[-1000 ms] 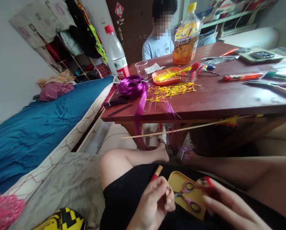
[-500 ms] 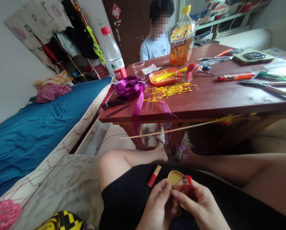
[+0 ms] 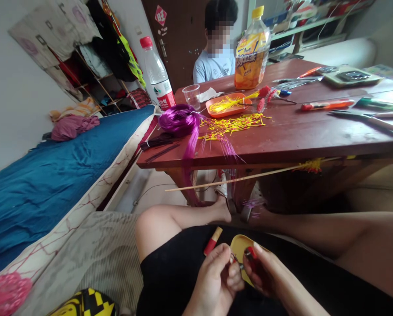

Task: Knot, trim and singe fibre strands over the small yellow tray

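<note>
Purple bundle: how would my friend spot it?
Start at the big red-brown table. At its left corner, by the clear cup, lies the purple bundle. It alone is a shiny coil, strands trailing over the edge, unlike the thin yellow sticks beside it.

Red lighter (image 3: 250, 256) is glossy plastic with what looks like a bit of metal up top, yellow tray (image 3: 238, 245) is smooth matt plastic. Table (image 3: 315, 136) is dark varnished wood, kinda scuffed. Purple fibre bundle (image 3: 179, 119) looks shiny and synthetic, blue bedspread (image 3: 51, 175) is cloth with a satin sheen, water bottle (image 3: 156, 70) clear plastic
</note>
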`<state>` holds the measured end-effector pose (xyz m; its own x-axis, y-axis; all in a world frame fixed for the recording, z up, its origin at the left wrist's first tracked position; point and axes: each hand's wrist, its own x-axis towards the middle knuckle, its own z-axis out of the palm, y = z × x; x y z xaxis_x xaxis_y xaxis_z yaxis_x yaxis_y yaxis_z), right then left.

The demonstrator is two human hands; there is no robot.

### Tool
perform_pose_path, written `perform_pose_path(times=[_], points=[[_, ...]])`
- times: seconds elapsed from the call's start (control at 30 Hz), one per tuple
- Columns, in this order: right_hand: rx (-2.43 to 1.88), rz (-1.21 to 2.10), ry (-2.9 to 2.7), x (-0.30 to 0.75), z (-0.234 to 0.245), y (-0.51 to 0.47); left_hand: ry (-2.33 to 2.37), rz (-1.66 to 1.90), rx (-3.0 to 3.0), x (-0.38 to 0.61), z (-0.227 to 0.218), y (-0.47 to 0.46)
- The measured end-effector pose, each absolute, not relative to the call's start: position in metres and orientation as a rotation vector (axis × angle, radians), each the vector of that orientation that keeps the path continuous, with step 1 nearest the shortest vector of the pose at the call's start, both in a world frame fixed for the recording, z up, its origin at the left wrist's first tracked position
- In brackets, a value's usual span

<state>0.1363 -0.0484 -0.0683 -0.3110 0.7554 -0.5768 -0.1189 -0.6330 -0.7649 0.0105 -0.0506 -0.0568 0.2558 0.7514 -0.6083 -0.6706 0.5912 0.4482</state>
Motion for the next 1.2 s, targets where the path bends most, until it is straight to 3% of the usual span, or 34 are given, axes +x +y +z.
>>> perform_pose_path(times=[0.33,1.2], points=[[-1.447,1.762,-0.493,0.119,-0.072,-0.061,0.881,0.907,0.174,0.014,-0.061,-0.055],[-1.504,1.537,-0.640,0.116,-0.088,-0.065,0.860,0.945,0.129,0.014,-0.065,-0.053]])
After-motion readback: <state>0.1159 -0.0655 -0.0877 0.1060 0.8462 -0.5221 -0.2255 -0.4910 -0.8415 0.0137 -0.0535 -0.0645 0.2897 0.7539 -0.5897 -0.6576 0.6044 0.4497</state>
